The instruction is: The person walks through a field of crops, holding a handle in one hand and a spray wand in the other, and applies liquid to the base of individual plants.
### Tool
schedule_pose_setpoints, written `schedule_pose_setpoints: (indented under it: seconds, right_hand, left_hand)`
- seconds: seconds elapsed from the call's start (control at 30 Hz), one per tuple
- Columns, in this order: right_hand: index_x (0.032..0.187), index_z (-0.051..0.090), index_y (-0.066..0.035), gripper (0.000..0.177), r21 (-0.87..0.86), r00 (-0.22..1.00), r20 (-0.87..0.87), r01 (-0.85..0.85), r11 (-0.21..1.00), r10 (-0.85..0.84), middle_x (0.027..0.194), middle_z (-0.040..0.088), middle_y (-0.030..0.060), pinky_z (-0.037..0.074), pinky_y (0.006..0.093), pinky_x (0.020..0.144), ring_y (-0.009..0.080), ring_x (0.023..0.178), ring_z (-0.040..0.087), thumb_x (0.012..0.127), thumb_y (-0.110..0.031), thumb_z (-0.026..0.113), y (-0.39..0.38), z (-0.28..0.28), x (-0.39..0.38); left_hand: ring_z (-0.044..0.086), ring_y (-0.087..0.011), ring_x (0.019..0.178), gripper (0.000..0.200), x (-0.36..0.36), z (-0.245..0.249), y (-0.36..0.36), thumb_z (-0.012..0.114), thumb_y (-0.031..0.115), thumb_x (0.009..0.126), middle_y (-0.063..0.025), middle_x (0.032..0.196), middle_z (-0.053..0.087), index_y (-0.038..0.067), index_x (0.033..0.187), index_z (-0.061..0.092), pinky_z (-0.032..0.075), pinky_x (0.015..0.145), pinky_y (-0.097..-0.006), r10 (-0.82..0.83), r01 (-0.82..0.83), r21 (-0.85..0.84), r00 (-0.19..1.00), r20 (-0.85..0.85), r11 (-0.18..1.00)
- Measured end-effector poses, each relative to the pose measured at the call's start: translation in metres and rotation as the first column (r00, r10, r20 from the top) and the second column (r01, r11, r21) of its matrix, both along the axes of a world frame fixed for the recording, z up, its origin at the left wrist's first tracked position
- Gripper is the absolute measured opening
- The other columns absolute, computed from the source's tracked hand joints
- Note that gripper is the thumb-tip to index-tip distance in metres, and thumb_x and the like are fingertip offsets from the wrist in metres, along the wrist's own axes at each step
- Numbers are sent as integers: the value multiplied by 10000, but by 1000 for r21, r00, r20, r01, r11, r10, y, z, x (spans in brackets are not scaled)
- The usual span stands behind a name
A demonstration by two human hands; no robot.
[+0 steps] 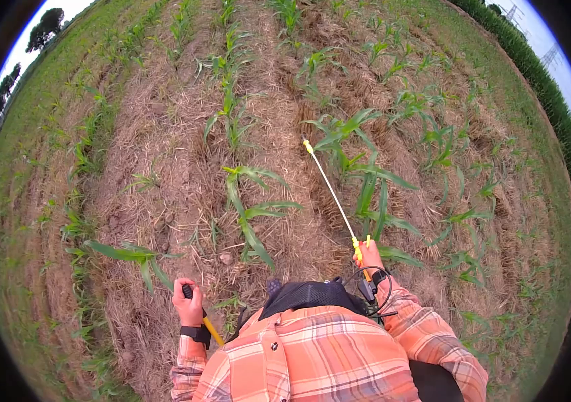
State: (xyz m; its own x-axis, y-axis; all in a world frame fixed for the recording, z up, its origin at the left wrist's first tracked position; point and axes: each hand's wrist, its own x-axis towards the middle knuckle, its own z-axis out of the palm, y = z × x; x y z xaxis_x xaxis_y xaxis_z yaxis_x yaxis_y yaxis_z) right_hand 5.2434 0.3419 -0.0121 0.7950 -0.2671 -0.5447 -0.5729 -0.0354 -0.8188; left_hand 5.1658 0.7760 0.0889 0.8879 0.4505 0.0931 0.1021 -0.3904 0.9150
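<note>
My left hand (188, 305), at the lower left, is closed round the black grip of a yellow lever (212, 331). On the right, my right hand (368, 257) is wrapped round the yellow and orange handle of a spray wand (331, 188). The wand's thin white tube slants up and left to a yellow nozzle (308, 146), beside the leaves of a young maize plant (349, 130). A black hose (392, 295) loops by my right wrist. Both wrists wear black bands.
Rows of young maize (242, 208) run away over dry, straw-covered soil (158, 144). One plant (134, 256) stands just ahead of my left hand. Taller green crop (553, 94) edges the field at the right, with pylons behind. Trees (45, 30) stand far left.
</note>
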Motion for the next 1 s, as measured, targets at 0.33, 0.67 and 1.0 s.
schedule_pose_setpoints:
  seconds: [0.33,0.67,1.0]
  right_hand:
    - [895,364,-83,205,148,793,-129,-579,802,596,577,523,28,307,196,306,69,365,424,858,-278,416,62,12,58]
    - [890,388,-77,207,155,913,-66,-390,908,403,561,524,44,323,214,305,85,356,441,843,-272,438,-3,-36,136]
    - [890,337,-95,197,170,986,-92,154,973,-140,544,507,78,311,216,286,109,336,425,866,-285,385,-106,-19,155]
  left_hand:
    - [364,-42,471,126,52,-9,11,509,-18,692,35,560,397,57,773,450,285,431,-197,-20,12,-91,996,-87,996]
    - [331,-38,500,144,168,16,-31,495,-49,686,37,595,376,53,775,444,261,452,-186,-43,41,-35,997,-64,999]
    - [355,-22,421,123,267,22,-85,474,-27,730,42,571,398,71,787,427,260,375,-169,-205,204,133,979,-5,970]
